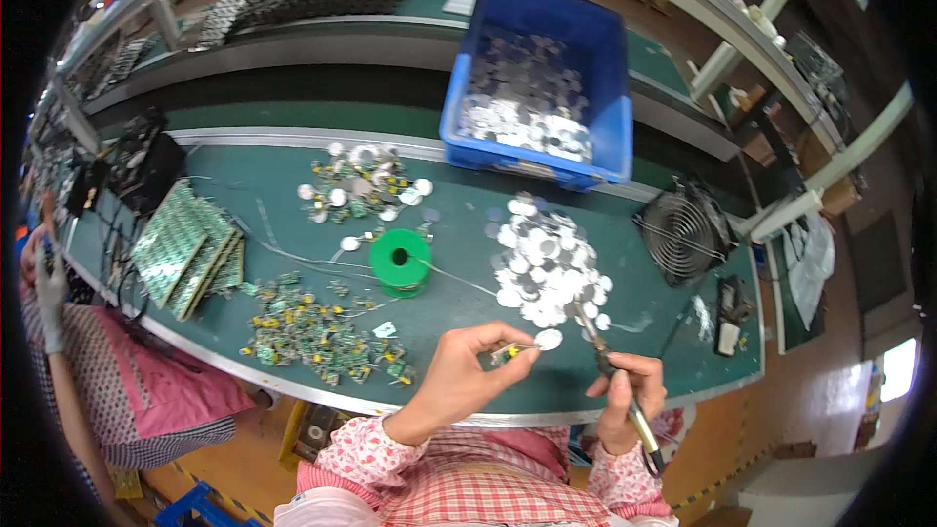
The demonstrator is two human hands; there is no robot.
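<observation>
My left hand (pixel 461 377) pinches a small circuit board with a yellow part (pixel 506 353) between thumb and fingers. A round white disc (pixel 549 340) sits right at its fingertips, seemingly joined to the board. In my right hand (pixel 628 398) is a soldering iron (pixel 640 431), its tip pointing up and away toward a heap of silvery white discs (pixel 545 259). The tip is close to the heap's near edge; contact cannot be made out. Left of the heap stands a green spool (pixel 401 278) with thin wire running off to the right.
Loose small boards (pixel 322 337) lie left of my left hand, with stacked green panels (pixel 176 244) beyond. Boards with discs (pixel 361 181) lie farther back. A blue bin (pixel 532 161) of discs stands behind, a black fan (pixel 683 232) at right. Another person's gloved hand (pixel 51 293) is far left.
</observation>
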